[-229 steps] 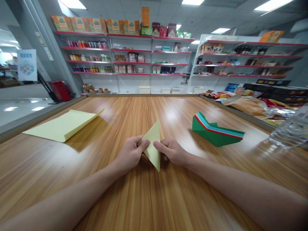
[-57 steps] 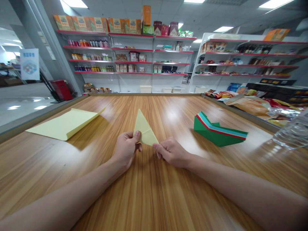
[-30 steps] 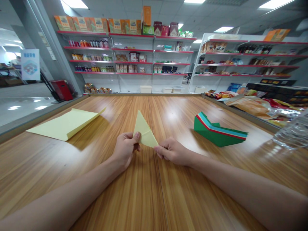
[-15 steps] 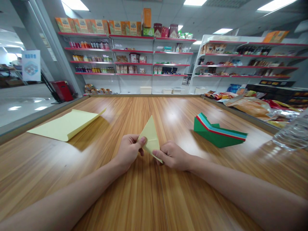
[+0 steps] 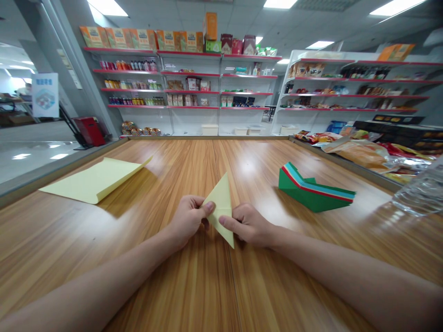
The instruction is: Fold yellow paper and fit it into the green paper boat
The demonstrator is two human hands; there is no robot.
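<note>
While the folded yellow paper triangle [image 5: 221, 207] stands lifted just above the wooden table [image 5: 194, 286], we see it pinched from both sides: the left hand [image 5: 188, 221] closes thumb and forefinger on its left edge, and the right hand [image 5: 247, 224] nips its right edge near the middle, so that one tip points up and away from us and the other down toward us. We judge the triangle to be very light and thin, stiffened somewhat by its doubled layers yet easily creased or dented; its smooth faces probably slide under a loose touch, so the folded edges and corners are, in our view, the surest places to take hold, with light pressure rather than a squeeze. Left of the triangle and farther off, a larger yellow sheet [image 5: 93, 180] lies on the table with one corner curling up. Right of the triangle, well apart, rests a stack of folded coloured papers [image 5: 311, 191], green outermost with red, white and teal edges showing. Farther right still, at the table's edge, we make out a clear plastic bottle [image 5: 418, 193] lying on its side; we cannot tell whether it holds anything. Beyond the triangle, pale tubs [image 5: 208, 129] sit at the foot of the shop shelves [image 5: 187, 87]; what lies in them is hidden from us.
</note>
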